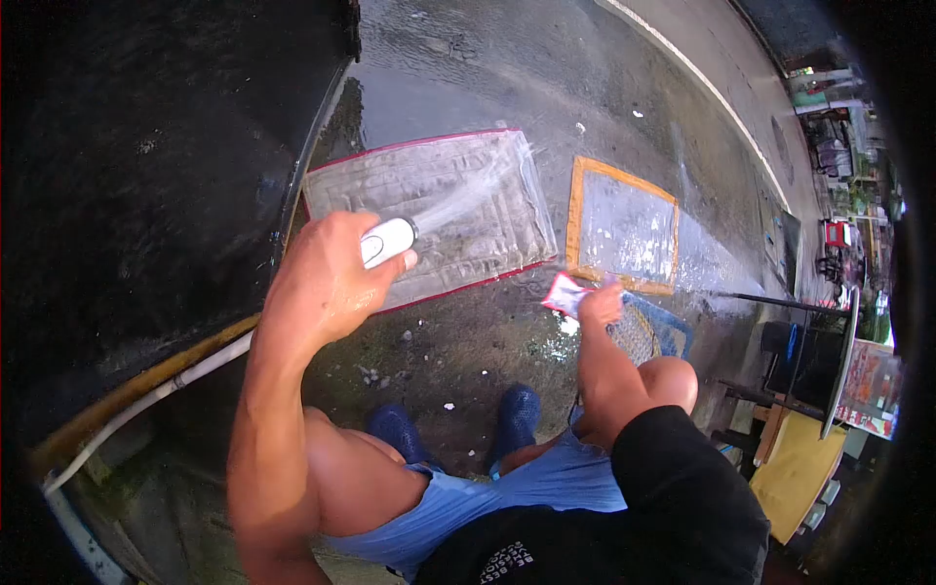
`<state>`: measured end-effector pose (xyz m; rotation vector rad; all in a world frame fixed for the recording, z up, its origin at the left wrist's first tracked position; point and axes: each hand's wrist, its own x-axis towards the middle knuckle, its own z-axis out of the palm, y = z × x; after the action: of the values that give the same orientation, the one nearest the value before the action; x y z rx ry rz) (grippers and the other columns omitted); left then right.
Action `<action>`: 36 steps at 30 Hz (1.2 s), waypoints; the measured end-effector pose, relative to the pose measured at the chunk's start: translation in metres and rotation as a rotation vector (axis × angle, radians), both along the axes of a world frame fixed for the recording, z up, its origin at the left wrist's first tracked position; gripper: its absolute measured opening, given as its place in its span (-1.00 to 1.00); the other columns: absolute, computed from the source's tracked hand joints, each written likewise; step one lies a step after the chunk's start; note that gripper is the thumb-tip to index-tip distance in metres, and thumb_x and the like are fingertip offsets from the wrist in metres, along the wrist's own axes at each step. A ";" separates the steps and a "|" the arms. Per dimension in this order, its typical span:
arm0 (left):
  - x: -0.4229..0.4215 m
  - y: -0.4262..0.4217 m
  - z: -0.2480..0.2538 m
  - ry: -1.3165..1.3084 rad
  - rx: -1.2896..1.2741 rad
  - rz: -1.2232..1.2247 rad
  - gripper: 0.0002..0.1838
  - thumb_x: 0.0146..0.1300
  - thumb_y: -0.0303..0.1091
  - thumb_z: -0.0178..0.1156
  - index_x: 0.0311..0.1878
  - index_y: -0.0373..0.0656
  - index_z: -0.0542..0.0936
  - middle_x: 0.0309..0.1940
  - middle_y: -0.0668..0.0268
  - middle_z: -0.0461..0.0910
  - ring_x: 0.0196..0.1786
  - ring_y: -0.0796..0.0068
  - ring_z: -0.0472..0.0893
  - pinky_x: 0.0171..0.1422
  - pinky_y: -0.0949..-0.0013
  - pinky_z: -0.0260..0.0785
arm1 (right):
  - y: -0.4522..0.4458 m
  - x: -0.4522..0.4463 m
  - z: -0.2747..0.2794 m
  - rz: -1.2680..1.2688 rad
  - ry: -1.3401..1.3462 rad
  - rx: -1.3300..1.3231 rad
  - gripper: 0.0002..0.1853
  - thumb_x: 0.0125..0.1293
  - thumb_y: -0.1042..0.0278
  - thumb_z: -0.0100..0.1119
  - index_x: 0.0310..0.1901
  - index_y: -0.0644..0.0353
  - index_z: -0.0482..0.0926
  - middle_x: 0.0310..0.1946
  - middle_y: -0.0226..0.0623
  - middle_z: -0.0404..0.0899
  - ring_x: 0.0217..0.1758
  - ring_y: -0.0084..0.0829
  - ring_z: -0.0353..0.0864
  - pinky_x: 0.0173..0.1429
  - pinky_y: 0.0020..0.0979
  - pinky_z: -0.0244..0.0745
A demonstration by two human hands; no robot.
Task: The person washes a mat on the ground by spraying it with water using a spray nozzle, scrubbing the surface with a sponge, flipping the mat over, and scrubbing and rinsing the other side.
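A white cylindrical object with a dark rim [389,243] is gripped in my left hand [336,278]. From its rim a whitish spray reaches over a large grey quilted mat with red edging [439,205], which lies flat on the wet ground. My right hand [601,304] is closed on a small white packet with a pink-red edge [565,294]. Just beyond that hand lies a smaller grey mat with an orange border [629,226], with whitish wet patches on it. Beside my right wrist is a blue-edged mesh item [648,331], partly hidden by the arm.
A large black surface [146,175] rises at the left, with a white pipe [185,378] along its base. Blue shoes [517,419] stand on the wet ground below the mats. At the right are a yellow board [799,468], a dark bar [780,302] and assorted goods.
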<state>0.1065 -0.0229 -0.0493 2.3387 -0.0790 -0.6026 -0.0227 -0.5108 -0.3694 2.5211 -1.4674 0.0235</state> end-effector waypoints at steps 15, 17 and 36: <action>-0.004 -0.020 -0.020 0.086 -0.062 -0.125 -0.66 0.22 -0.22 0.48 -0.40 -0.30 0.60 -0.63 0.24 0.51 -0.56 0.53 0.44 -0.41 0.30 0.32 | 0.209 0.098 -0.042 0.816 -0.264 0.905 -0.61 0.52 -0.05 0.03 0.01 0.13 0.54 -0.16 0.12 0.67 -0.05 0.15 0.66 0.09 0.08 0.49; -0.005 -0.015 -0.019 0.086 -0.064 -0.105 -0.66 0.21 -0.24 0.49 -0.41 -0.30 0.59 -0.64 0.25 0.50 -0.56 0.55 0.41 -0.42 0.30 0.28 | 0.114 0.117 -0.023 0.712 -0.171 0.722 -0.53 0.52 -0.16 0.03 0.06 0.13 0.54 -0.15 0.07 0.68 -0.05 0.11 0.69 0.04 0.09 0.53; 0.023 -0.065 -0.040 0.097 0.077 -0.027 -0.64 0.23 -0.23 0.49 -0.41 -0.32 0.57 -0.61 0.22 0.50 -0.51 0.54 0.43 -0.37 0.29 0.32 | 0.196 0.150 0.000 0.864 -0.390 0.752 -0.66 0.43 0.04 0.16 0.06 0.09 0.50 -0.20 0.07 0.68 -0.22 0.16 0.70 -0.09 0.09 0.58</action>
<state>0.1297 -0.0883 -0.0890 2.3813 -0.0437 -0.7428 0.1270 -0.3147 -0.3694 3.7470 -0.3382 0.1287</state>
